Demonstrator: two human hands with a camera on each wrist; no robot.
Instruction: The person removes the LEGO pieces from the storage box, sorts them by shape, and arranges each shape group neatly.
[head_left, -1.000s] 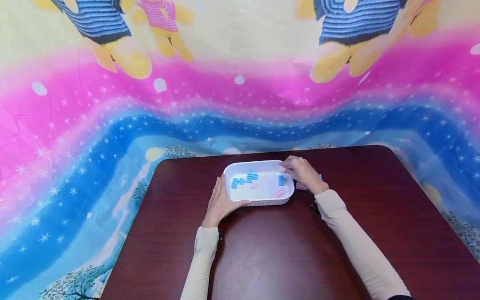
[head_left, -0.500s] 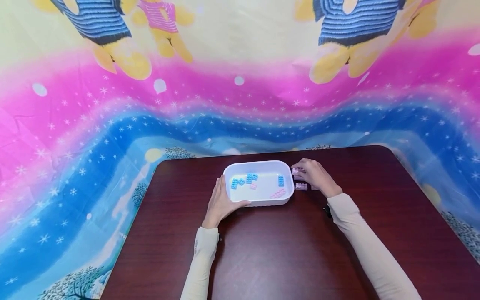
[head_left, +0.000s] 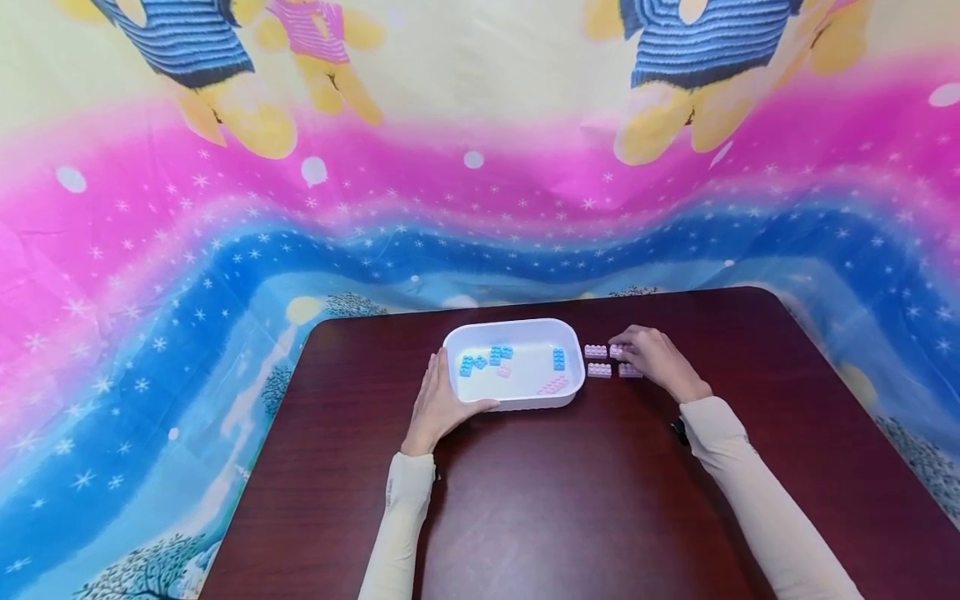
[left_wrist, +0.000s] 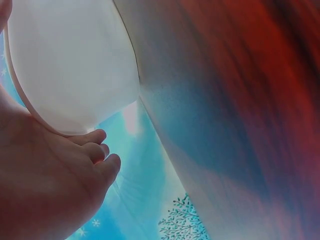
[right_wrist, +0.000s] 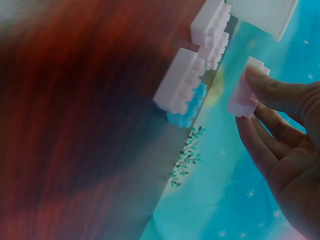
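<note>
At the far middle of the table stands a white tray (head_left: 513,398) holding several blue bricks (head_left: 496,355) and two pink bricks, one of them long (head_left: 553,385). My left hand (head_left: 437,410) holds the tray's near left corner, thumb along the front wall and fingers along the left end. The left wrist view shows those fingers (left_wrist: 107,167) at the tray's outer wall. Right of the tray, my right hand (head_left: 658,360) pinches a pink toy brick (right_wrist: 243,95) between thumb and fingers. Close by lie more pink bricks (head_left: 599,370) and, in the right wrist view, a blue brick (right_wrist: 187,112).
The dark red-brown table (head_left: 525,492) has its far edge shortly behind the tray. Beyond it hangs a printed cloth backdrop (head_left: 420,200) in pink and blue.
My right hand has moved right, from over the tray's right end to the pink bricks beside it, still pinching a pink brick. My left hand stays on the tray.
</note>
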